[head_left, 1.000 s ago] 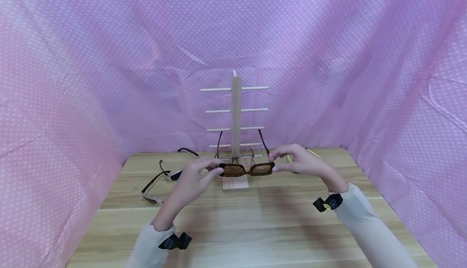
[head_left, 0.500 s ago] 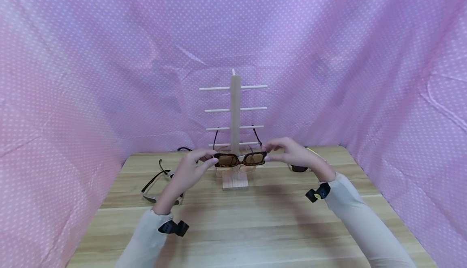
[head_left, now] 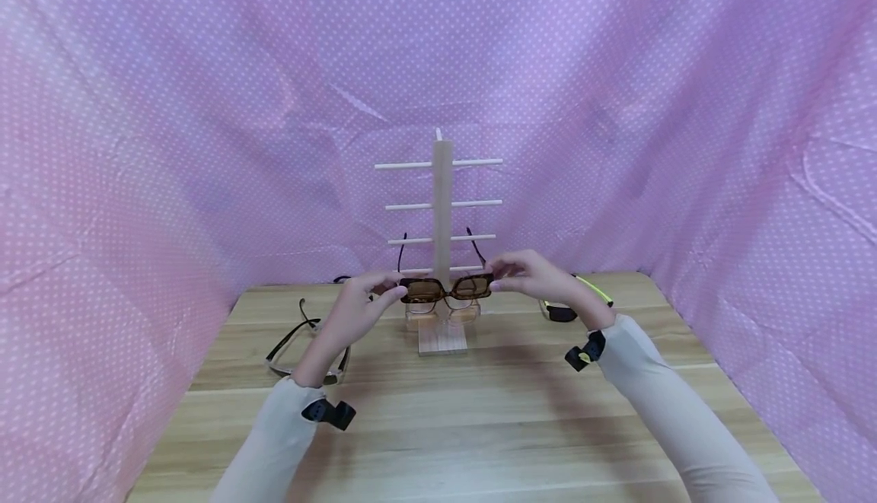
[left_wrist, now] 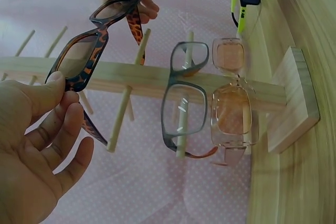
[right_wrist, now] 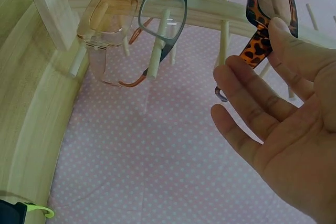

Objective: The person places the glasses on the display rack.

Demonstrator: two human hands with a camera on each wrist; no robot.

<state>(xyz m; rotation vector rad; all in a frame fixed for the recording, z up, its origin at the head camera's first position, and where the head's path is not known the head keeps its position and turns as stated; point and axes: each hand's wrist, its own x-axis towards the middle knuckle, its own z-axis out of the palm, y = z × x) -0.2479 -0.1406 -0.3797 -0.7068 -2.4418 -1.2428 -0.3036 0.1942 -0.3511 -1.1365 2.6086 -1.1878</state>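
Tortoiseshell sunglasses (head_left: pixel 422 291) with brown lenses are held level in front of a wooden eyewear stand (head_left: pixel 442 191), temples pointing back toward its pegs. My left hand (head_left: pixel 356 313) pinches one end of the frame between thumb and fingers. At the other end my right hand (head_left: pixel 537 281) pinches near the hinge, as the right wrist view also shows. Below them on the stand hang grey-framed glasses (left_wrist: pixel 184 108) and clear peach-tinted glasses (left_wrist: pixel 231 111). In the left wrist view one temple lies close by a peg (left_wrist: pixel 119 119); whether it touches is unclear.
Sunglasses with black temples (head_left: pixel 288 343) lie on the table (head_left: pixel 438 442) at the left, partly behind my left arm. Neon-yellow and black sunglasses (head_left: pixel 563 313) lie at the right, near my right wrist. Pink dotted cloth (head_left: pixel 438 46) surrounds the table's back and sides.
Both hands have carried the tortoiseshell sunglasses up and slightly left, toward the stand. The grey and peach-tinted glasses below are now less covered in the head view.
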